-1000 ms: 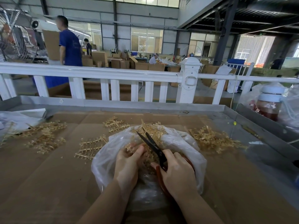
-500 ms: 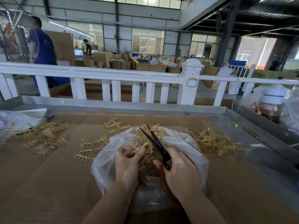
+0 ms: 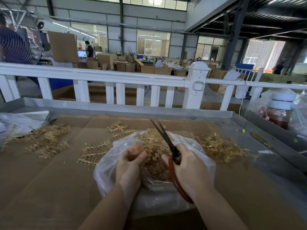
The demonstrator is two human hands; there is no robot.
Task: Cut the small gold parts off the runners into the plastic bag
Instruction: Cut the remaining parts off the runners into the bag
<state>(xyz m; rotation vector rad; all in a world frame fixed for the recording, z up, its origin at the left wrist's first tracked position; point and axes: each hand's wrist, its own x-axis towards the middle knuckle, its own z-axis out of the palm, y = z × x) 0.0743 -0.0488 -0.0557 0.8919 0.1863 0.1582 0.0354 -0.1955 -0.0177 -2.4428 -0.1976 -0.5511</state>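
My left hand (image 3: 128,165) has its fingers curled round a gold runner (image 3: 150,145), holding it over the mouth of the plastic bag (image 3: 106,173). My right hand (image 3: 187,170) is clamped on the red-brown handles of the scissors (image 3: 166,140), whose dark blades point toward 11 o'clock and stand almost together, only a narrow gap showing at the tips. The blades lie just beside the runner; whether they touch it I cannot tell.

The bag sits on the brown cardboard that covers the desk (image 3: 49,188), right under both my hands, and a heap of small gold parts (image 3: 157,170) lies inside it between my wrists.

More runners lie around the bag on the cardboard: one flat frame (image 3: 94,152) at 9 o'clock just beside it, another (image 3: 120,129) at 11 o'clock, a loose scatter (image 3: 46,140) farther out at 9 to 10 o'clock, and a tangled pile (image 3: 221,146) at 2 o'clock. A crumpled clear bag (image 3: 18,122) lies at the far left edge. A jar with a white lid (image 3: 280,112) stands at 2 o'clock beyond the desk's rim. A white railing (image 3: 103,77) runs across behind the desk.
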